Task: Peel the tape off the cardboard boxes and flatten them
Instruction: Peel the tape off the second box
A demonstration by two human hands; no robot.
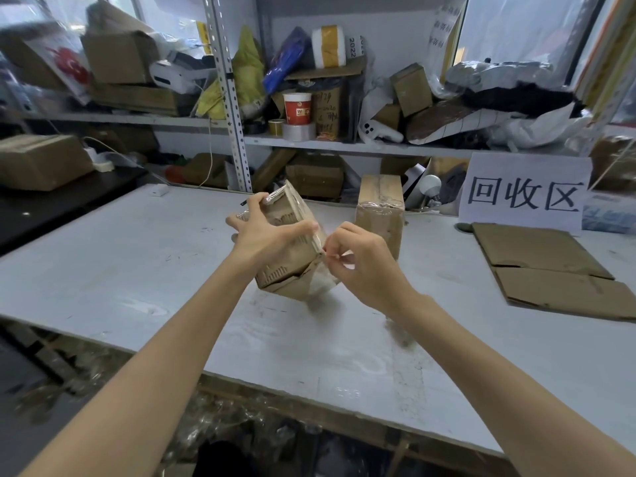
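Two taped cardboard boxes above the white counter [137, 270]. Held box [292, 259]: tilted on a corner near the counter's middle, lowest edge at or just above the surface, impossible to tell which. Left hand [266, 234] clamped over its upper face, fingers spread and curled round the far edges. Right hand [359, 266] at the same box's right edge, thumb and forefinger pinching a strip of clear tape [325, 278] partly lifted off the cardboard.

Second box [380, 215]: upright on the counter just behind the right hand, banded with clear tape, touched by neither hand.

Further right, flattened cardboard [547, 266], seemingly two sheets, one overlapping the other, flat on the counter in front of one white sign [523, 194] bearing three large characters.

Behind, metal shelves [309, 141] crammed with more boxes, bags and tape rolls.
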